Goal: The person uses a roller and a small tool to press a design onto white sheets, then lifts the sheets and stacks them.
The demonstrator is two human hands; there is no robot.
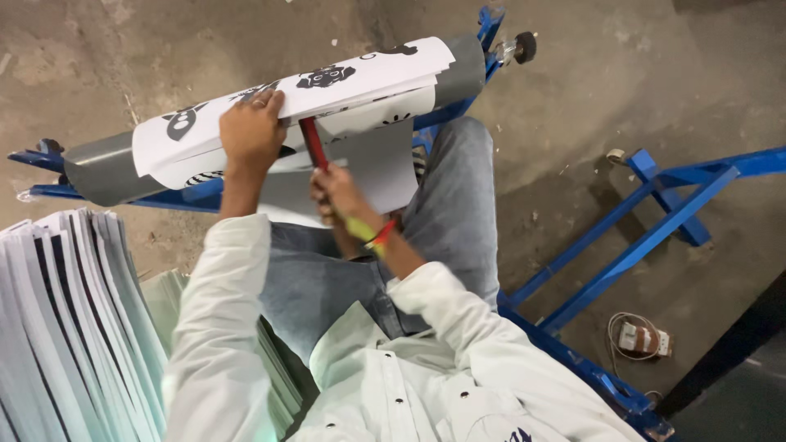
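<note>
A grey roller (106, 168) lies across a blue metal stand, wrapped in a white sheet (360, 78) printed with black floral shapes. My left hand (252, 127) presses flat on the sheet near the roller's middle. Just below it, my right hand (337, 192) grips a red-handled tool (311, 141) that points up under the sheet's loose edge. A grey flap of the sheet (381, 168) hangs down over my knees. Colourful bands circle my right wrist.
A fanned stack of white and grey sheets (70, 319) stands at the lower left. Blue frame bars (639, 237) cross the right side over a concrete floor. A small electrical box with a coiled cable (643, 337) lies on the floor at right.
</note>
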